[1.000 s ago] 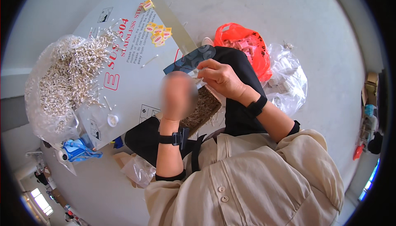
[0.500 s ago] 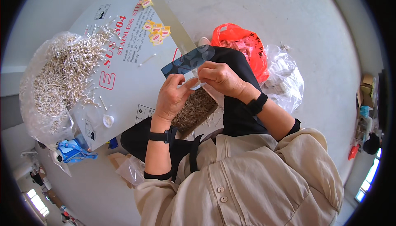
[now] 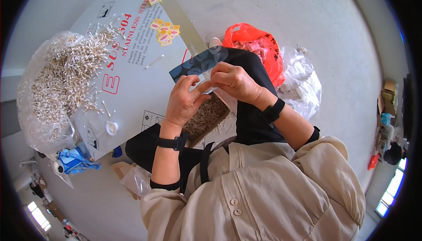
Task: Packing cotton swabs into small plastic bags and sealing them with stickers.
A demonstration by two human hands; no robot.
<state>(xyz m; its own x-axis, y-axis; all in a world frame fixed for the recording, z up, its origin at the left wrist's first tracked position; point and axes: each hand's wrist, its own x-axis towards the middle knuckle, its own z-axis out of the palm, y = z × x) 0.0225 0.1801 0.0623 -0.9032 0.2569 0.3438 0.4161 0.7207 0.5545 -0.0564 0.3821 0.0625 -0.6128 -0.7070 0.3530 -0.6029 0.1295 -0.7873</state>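
My left hand (image 3: 182,100) and my right hand (image 3: 235,80) meet in front of me, above my lap. A small pale, translucent piece (image 3: 205,81) shows between their fingertips; its kind is not clear. Thumb and fingers of the right hand are pinched at its edge, while the left hand's curled fingers and thumb close on its other side. Below them, a cardboard box (image 3: 223,115) holds many thin brownish sticks. Just beyond the hands lies a dark blue sheet patterned with circles (image 3: 193,64), reaching from the table edge to my leg.
On the metal-sheet table (image 3: 132,87), a clear bag spills a heap of cotton swabs (image 3: 66,83). Small yellow-and-white boxes (image 3: 165,33), a loose swab (image 3: 154,61) and a round white piece (image 3: 112,128) lie there too. Right of my leg stand a red bag (image 3: 274,67) and a clear bag (image 3: 303,83).
The whole view has shifted slightly to the left. Both hands keep nearly the same pose around the small pale piece, with only slight finger movement.
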